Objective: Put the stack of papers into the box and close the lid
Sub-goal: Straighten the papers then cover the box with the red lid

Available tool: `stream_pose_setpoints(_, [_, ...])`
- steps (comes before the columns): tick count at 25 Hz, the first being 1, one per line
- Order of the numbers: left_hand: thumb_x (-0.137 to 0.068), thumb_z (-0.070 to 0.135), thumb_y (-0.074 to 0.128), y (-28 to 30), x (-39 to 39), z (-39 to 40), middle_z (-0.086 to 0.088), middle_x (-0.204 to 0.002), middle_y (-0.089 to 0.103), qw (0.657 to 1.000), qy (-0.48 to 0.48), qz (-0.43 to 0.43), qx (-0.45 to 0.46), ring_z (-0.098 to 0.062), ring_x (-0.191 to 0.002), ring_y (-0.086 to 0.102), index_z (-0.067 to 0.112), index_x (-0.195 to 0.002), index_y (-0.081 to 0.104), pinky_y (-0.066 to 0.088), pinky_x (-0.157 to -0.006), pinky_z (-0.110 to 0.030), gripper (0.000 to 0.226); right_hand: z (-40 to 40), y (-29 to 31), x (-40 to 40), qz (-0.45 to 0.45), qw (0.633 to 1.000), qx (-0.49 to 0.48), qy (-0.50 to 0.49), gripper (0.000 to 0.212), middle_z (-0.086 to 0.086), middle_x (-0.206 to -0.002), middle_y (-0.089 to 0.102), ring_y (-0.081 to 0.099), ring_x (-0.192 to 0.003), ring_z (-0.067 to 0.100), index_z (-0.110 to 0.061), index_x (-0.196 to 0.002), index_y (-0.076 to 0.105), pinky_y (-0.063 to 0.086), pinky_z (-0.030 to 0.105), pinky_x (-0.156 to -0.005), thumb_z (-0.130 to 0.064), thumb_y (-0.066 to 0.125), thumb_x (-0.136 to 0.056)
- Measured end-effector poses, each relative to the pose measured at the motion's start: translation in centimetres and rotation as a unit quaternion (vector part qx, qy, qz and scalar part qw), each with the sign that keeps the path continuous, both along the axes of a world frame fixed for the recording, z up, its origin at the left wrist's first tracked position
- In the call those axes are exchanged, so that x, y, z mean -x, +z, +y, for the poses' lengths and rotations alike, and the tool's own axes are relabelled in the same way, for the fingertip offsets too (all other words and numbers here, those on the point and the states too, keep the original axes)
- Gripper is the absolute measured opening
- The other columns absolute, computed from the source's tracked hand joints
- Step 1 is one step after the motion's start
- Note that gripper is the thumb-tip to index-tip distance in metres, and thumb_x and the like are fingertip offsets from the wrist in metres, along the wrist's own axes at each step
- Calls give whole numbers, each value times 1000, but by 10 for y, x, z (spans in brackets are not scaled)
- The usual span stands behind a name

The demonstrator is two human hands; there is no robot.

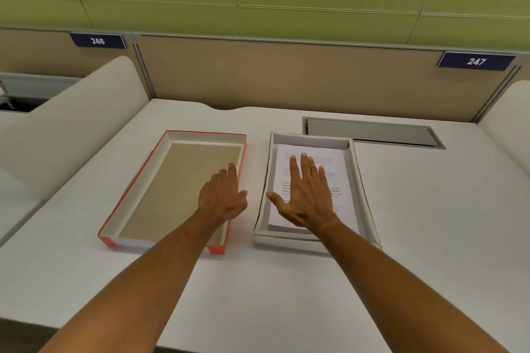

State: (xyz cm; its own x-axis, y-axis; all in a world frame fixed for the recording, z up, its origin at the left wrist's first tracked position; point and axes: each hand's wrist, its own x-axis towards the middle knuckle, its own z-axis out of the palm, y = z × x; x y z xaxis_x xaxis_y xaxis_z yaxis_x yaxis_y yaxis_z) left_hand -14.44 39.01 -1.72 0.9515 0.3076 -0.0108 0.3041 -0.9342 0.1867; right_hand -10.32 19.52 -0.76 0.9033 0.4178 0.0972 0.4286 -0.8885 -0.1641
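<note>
Over the papers (pixel 312 180), right hand (pixel 305 198) flat, splayed

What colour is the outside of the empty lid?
Red-orange outside on the lid, seen in the head view.

A shallow white rectangular cardboard box (pixel 365 189) lies open on the right, long side running away from the viewer. Inside it rests a stack of white printed papers (pixel 338 180), flat and face up, lines of dark text showing on the top sheet; the stack sits below the box walls, with a gap at the far end. Just beside the box to the left lies the red-edged cardboard lid (pixel 134 186), upside down, its brown inner face up, nearly parallel to the box and apart from it.
</note>
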Motion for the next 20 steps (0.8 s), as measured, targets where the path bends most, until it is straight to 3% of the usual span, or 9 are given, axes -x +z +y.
stream_pose_setpoints(2, [-91, 42, 52, -5, -12, 9, -13, -134, 54, 1000, -3, -6, 6, -30, -117, 58, 9, -139, 39, 49, -91, -40, 59, 11, -4, -5, 0, 1000, 3, -13, 101, 11, -162, -11, -11, -148, 31, -17, -153, -8, -4, 51, -120, -80, 20, -79])
stream_pose_setpoints(4, [-92, 38, 54, -9, -25, 16, -11, -119, 61, 1000, -2, -7, 20, -28, -103, 63, 9, -122, 54, 48, -79, -34, 42, 23, -8, -10, 6, 1000, 6, -26, 100, 11, -162, -10, -11, -148, 31, -18, -153, -7, -3, 51, -120, -80, 22, -80])
stream_pose_setpoints(8, [-90, 26, 60, -17, -45, 30, -13, -109, 65, 997, 12, 24, 72, -31, -98, 66, 5, -107, 64, 49, -72, -32, 27, 38, -14, -18, 11, 999, 5, -50, 99, 12, -162, -8, -9, -149, 30, -17, -153, -6, -6, 48, -120, -78, 24, -81])
stream_pose_setpoints(12, [-82, 5, 61, -15, -52, 28, -10, -79, 60, 996, -3, 22, 91, -28, -74, 66, 4, -78, 61, 43, -55, -26, 4, 43, -18, -22, 31, 997, -12, -71, 97, 12, -163, -5, -6, -149, 30, -15, -153, -4, -3, 46, -121, -74, 30, -84])
stream_pose_setpoints(14, [-76, -2, 58, -10, -55, 31, -7, -66, 50, 996, -16, 11, 91, -24, -61, 56, 7, -60, 46, 36, -45, -22, 23, 46, -18, -23, 38, 996, -27, -74, 96, 12, -163, -3, -5, -149, 29, -15, -153, -4, -4, 44, -120, -73, 31, -84])
stream_pose_setpoints(16, [-74, -2, 58, 5, -57, 37, -4, -58, 43, 995, -30, -12, 97, -22, -55, 51, 10, -54, 39, 33, -44, -21, 30, 49, -15, -27, 39, 996, -43, -72, 95, 11, -163, -2, -4, -150, 28, -16, -154, -3, -5, 43, -119, -72, 32, -85])
stream_pose_setpoints(20, [-74, 8, 62, 60, -65, 53, -5, -58, 57, 980, -3, -117, 161, -20, -55, 55, 3, -60, 64, 40, -50, -23, 15, 56, -4, -38, 64, 991, -92, -73, 92, 9, -163, 2, 0, -150, 27, -16, -154, 1, 1, 42, -120, -68, 35, -86])
